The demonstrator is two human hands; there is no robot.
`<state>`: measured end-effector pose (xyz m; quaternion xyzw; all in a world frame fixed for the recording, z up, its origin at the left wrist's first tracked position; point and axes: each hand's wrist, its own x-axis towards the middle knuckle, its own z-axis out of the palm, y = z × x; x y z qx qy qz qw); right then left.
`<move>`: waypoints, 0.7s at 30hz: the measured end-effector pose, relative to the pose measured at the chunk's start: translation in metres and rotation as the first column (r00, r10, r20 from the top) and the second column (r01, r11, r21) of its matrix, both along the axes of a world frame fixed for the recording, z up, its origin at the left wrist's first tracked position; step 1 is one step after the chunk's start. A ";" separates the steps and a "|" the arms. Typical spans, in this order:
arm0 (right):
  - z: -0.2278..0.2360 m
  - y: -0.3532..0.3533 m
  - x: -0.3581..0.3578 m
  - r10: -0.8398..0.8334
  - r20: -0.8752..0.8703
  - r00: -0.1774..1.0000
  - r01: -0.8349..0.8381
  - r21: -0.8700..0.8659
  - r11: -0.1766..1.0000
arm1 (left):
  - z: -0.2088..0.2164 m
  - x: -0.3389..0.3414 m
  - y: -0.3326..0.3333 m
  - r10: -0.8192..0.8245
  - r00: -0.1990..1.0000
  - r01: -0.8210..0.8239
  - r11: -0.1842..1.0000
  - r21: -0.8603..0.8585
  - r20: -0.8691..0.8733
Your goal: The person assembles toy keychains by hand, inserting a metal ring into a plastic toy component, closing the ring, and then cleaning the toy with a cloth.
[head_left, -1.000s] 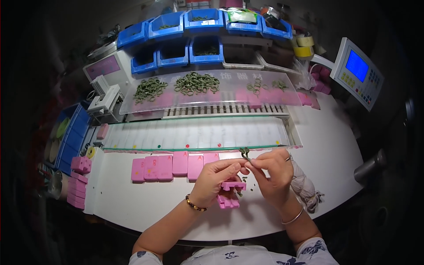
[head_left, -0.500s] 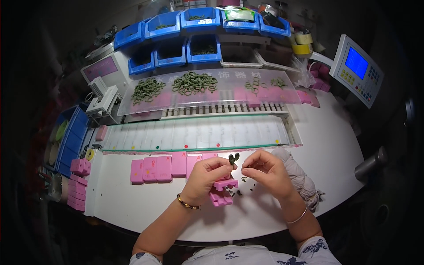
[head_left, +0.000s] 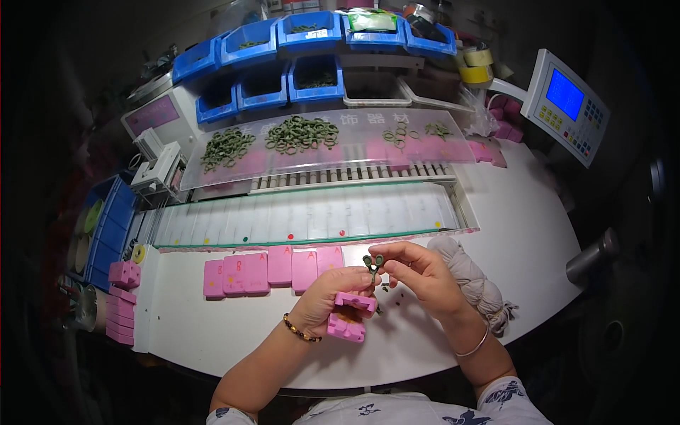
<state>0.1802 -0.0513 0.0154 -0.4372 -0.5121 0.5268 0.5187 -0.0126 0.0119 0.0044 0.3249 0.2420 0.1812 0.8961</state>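
Note:
A small dark green wax piece with two round loops [head_left: 372, 263] stands upright between my hands. My left hand [head_left: 320, 296] is closed, its thumb and finger pinching the lower stem. The same hand keeps hold of a pink rubber mould [head_left: 346, 330], whose two halves gape apart below the thumb. My right hand [head_left: 433, 285] is closed too, its fingertips at the right loop of the wax piece. Small green scraps [head_left: 398, 303] lie on the white table under the hands.
Pink mould blocks [head_left: 255, 274] lie in a row left of my hands. A grey yarn bundle [head_left: 476, 281] lies right. Behind are a glass-topped strip [head_left: 304, 212], a clear shelf [head_left: 361, 159] with green wax rings [head_left: 301, 134], blue bins [head_left: 262, 86] and a control panel [head_left: 567, 106].
My right fingertips have come in from beside the wax piece to touch its loop. The piece now shows both loops face-on, and the mould has tilted and opened to view. The whole view has shifted slightly.

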 end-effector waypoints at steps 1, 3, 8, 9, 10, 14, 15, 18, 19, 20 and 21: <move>0.001 0.000 -0.001 0.000 -0.001 1.000 0.000 0.000 1.000 | 0.000 0.000 0.000 0.000 1.000 0.000 1.000 0.000 -0.001; 0.004 0.000 -0.004 -0.026 -0.010 1.000 0.026 -0.008 1.000 | 0.001 0.001 -0.001 0.011 0.999 -0.010 1.000 0.015 -0.032; 0.003 -0.001 -0.003 -0.020 -0.011 1.000 0.020 0.003 1.000 | 0.003 0.001 -0.001 0.017 0.999 -0.016 1.000 0.024 -0.043; 0.003 -0.001 -0.004 -0.021 -0.011 1.000 0.022 0.004 1.000 | 0.003 0.001 -0.002 0.022 0.999 -0.021 1.000 0.022 -0.038; 0.002 -0.001 -0.003 -0.022 -0.010 1.000 0.023 0.004 1.000 | 0.003 0.001 -0.002 0.021 0.999 -0.020 1.000 0.022 -0.037; -0.001 0.000 -0.002 -0.013 -0.005 1.000 0.013 0.012 1.000 | 0.004 0.001 -0.002 0.038 0.997 -0.032 0.996 0.086 -0.067; -0.001 0.000 -0.002 -0.011 -0.005 1.000 0.011 0.009 1.000 | 0.005 0.001 -0.002 0.053 0.994 -0.041 0.992 0.121 -0.094; 0.001 -0.001 0.000 -0.009 0.002 1.000 0.009 0.020 1.000 | 0.008 0.003 -0.004 0.071 0.992 -0.054 0.987 0.154 -0.106; 0.001 -0.001 -0.001 -0.008 0.002 1.000 0.008 0.021 1.000 | 0.007 0.002 -0.004 0.072 0.992 -0.055 0.986 0.155 -0.106; 0.001 -0.001 -0.001 -0.031 -0.012 0.999 0.032 0.027 0.999 | 0.005 0.002 -0.004 0.094 0.992 -0.077 0.979 0.189 -0.084; 0.002 0.000 -0.002 -0.054 -0.025 0.998 0.055 0.034 0.998 | 0.003 0.002 -0.005 0.115 0.991 -0.098 0.970 0.223 -0.062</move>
